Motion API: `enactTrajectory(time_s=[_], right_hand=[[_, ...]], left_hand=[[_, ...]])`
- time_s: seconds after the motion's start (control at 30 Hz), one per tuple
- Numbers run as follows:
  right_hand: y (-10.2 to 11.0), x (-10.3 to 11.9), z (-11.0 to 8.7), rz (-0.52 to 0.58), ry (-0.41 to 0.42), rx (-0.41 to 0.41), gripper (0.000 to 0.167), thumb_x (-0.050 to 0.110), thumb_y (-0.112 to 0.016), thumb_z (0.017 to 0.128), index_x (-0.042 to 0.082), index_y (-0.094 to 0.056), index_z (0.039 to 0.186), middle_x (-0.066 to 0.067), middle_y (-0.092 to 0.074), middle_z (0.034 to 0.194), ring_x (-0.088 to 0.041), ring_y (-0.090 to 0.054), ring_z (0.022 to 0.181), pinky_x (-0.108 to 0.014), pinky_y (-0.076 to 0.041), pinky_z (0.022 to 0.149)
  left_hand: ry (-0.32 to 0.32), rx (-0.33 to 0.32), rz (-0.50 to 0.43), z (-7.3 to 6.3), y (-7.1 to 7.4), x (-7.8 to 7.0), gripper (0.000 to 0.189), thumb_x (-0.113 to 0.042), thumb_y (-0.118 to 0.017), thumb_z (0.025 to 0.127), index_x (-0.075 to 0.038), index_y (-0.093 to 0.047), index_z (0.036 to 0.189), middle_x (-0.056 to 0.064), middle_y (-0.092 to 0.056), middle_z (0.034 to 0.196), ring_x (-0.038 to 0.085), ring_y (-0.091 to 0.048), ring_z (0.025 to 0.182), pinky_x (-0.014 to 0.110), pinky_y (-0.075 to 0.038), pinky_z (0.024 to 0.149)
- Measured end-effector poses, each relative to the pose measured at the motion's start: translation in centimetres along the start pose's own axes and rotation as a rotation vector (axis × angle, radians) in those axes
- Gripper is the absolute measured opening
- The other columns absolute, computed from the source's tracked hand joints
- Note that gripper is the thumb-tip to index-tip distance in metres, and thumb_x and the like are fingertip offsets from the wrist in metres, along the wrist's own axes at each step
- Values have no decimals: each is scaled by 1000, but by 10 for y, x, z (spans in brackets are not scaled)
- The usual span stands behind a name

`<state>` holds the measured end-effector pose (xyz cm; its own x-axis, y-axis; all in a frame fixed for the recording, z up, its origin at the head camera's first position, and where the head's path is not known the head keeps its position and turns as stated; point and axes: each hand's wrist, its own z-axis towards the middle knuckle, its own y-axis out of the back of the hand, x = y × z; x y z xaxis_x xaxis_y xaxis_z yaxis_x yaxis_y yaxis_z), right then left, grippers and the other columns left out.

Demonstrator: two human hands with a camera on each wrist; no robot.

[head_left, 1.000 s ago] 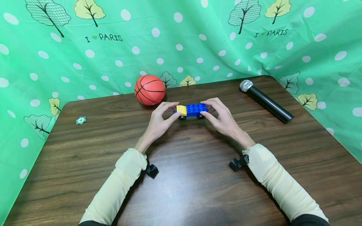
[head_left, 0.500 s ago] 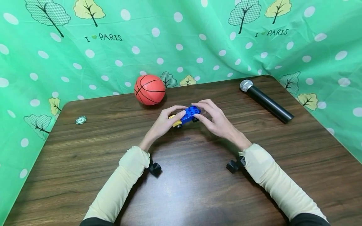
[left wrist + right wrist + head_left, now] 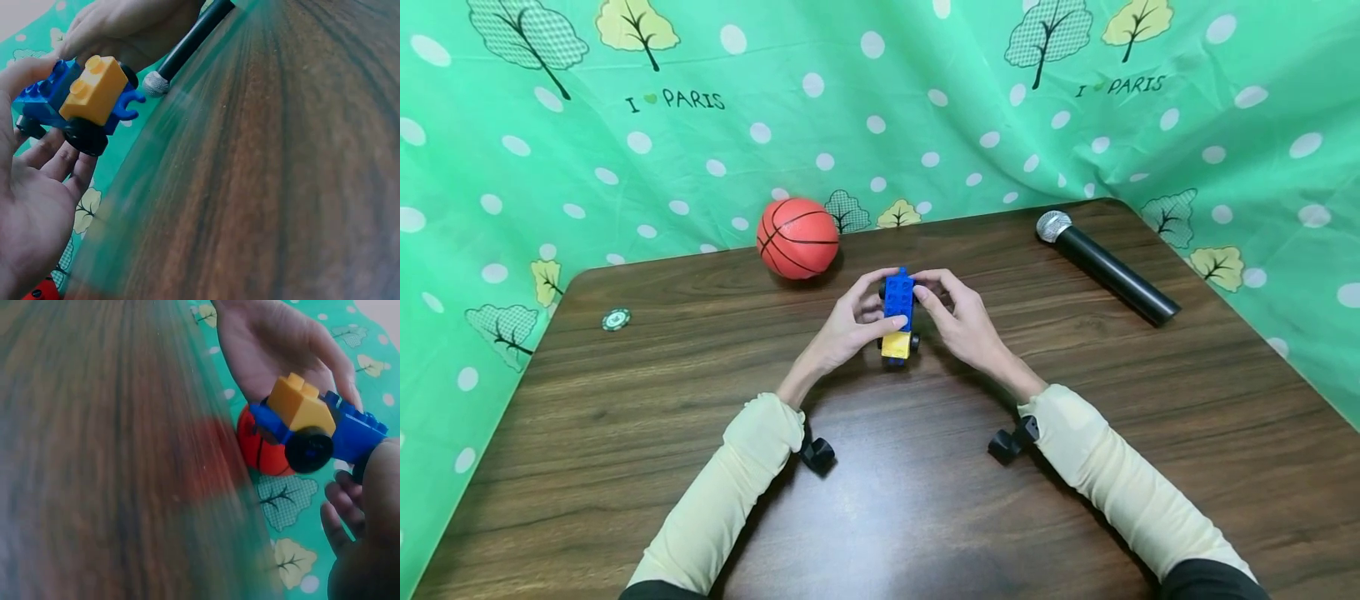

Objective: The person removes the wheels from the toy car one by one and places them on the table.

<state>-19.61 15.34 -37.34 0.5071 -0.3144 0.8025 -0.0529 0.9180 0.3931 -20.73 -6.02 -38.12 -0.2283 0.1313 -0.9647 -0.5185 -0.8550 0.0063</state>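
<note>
Toy car swings lengthwise, quarter-turn seemingly made, left hand gripping it, right hand pinching its blue end!

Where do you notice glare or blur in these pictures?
Head view: whitish glare on the tabletop, toy car fairly clear; left wrist view: dimmer, tabletop grain blurred; right wrist view: blurred too, with a reddish reflection of the ball.

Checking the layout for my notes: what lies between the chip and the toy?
In the head view, bare tabletop runs from the chip to the left hand, which comes next and holds the toy.
</note>
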Motion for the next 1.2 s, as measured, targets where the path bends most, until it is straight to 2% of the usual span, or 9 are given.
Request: enactTrajectory(time_s=[0.13, 0.4, 0.63, 0.73, 0.93, 1.03, 1.1, 1.2], right_hand=[[-6, 1, 0, 46, -7, -18, 25, 11, -53, 109, -3, -61, 128, -18, -69, 110, -34, -66, 99, -30, -50, 82], [-12, 3, 0, 93, -58, -15, 28, 18, -49, 111, -1, -59, 131, -15, -64, 110, -23, -58, 97, -31, -45, 82], [-18, -1, 1, 119, -45, -41, 27, 15, -46, 112, -2, -58, 130, -17, -64, 115, -21, -57, 99, -31, -45, 86], [-20, -3, 1, 97, -15, -72, 26, 14, -48, 111, -2, -61, 127, -17, -67, 113, -19, -59, 96, -30, -46, 83], [-25, -2, 1, 37, 66, -199, 18, 9, -56, 108, -4, -65, 115, -13, -67, 93, -18, -59, 81, -25, -47, 70], [-27, -2, 1, 5, 84, -248, 16, 10, -58, 107, -4, -65, 112, -12, -67, 90, -17, -59, 79, -24, -46, 68], [-28, -2, 1, -21, 96, -266, 16, 10, -59, 106, -4, -65, 112, -13, -68, 90, -18, -60, 80, -25, -46, 70], [-27, -2, 2, -64, 102, -328, 15, 11, -64, 104, -3, -65, 107, -13, -69, 90, -20, -62, 81, -25, -47, 74]], left_hand=[[15, -16, 13, 0, -3, 0, 61, 3, -65, 97, -4, -40, 152, 26, -63, 130, 29, -68, 104, 37, -55, 92], [56, -62, -13, -1, -5, -1, 51, -1, -67, 98, -5, -43, 143, 25, -69, 115, 26, -70, 101, 38, -57, 90], [51, -50, -48, 0, -6, -1, 50, 1, -66, 97, -5, -43, 142, 27, -70, 111, 26, -72, 95, 38, -57, 90], [41, -53, -43, 0, -6, -1, 50, 1, -66, 97, -5, -44, 141, 26, -71, 110, 25, -73, 94, 37, -58, 88], [-7, -59, -7, 0, -7, 0, 51, 1, -68, 96, -4, -43, 141, 25, -72, 106, 26, -73, 89, 34, -58, 83], [-26, -73, 22, 0, -9, 1, 51, -1, -69, 96, -4, -44, 140, 23, -73, 103, 26, -73, 87, 34, -59, 81], [-39, -86, 58, -1, -10, 1, 51, -2, -70, 96, -4, -44, 140, 22, -73, 101, 26, -73, 86, 34, -59, 80], [-58, -124, 168, -2, -11, 2, 52, -6, -74, 95, -5, -44, 137, 18, -74, 98, 22, -71, 81, 31, -58, 76]])
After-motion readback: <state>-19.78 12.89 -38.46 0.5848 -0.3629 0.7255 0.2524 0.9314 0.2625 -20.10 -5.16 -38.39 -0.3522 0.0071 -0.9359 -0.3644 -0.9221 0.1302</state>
